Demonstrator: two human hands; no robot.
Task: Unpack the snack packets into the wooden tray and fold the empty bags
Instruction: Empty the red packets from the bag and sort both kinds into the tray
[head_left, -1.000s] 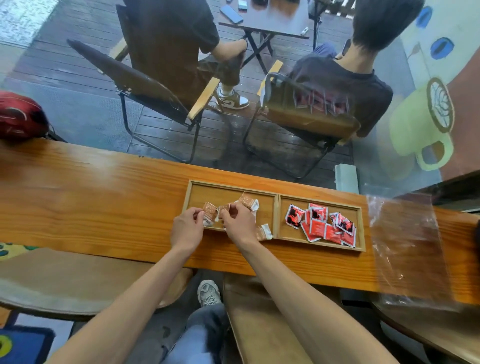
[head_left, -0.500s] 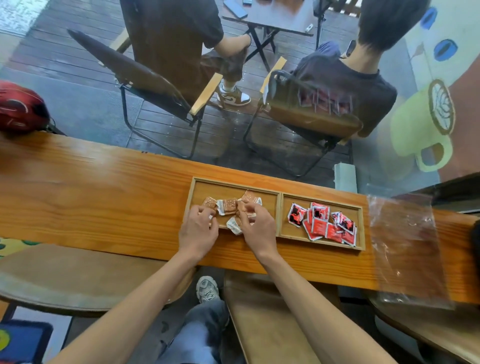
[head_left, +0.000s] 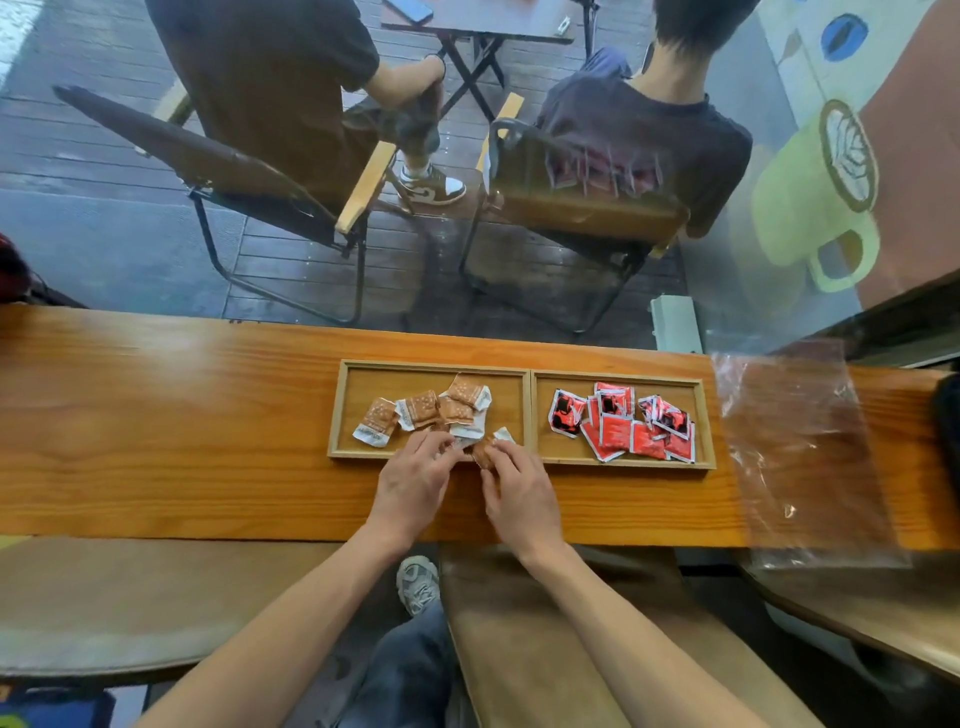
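Observation:
A two-compartment wooden tray lies on the long wooden counter. Its left compartment holds several brown-and-white snack packets; its right compartment holds several red packets. My left hand and my right hand meet at the near edge of the left compartment. Together they pinch one brown packet between their fingertips, partly hiding it. A clear empty plastic bag lies flat on the counter to the right of the tray.
The counter stretches bare to the left of the tray. Beyond a glass pane, two people sit on folding chairs at a small table. My knee and shoe show below the counter edge, between benches.
Both hands drew back from the packets in the left compartment toward its near edge, now pinching one packet between them. The other brown packets lie spread out in the compartment.

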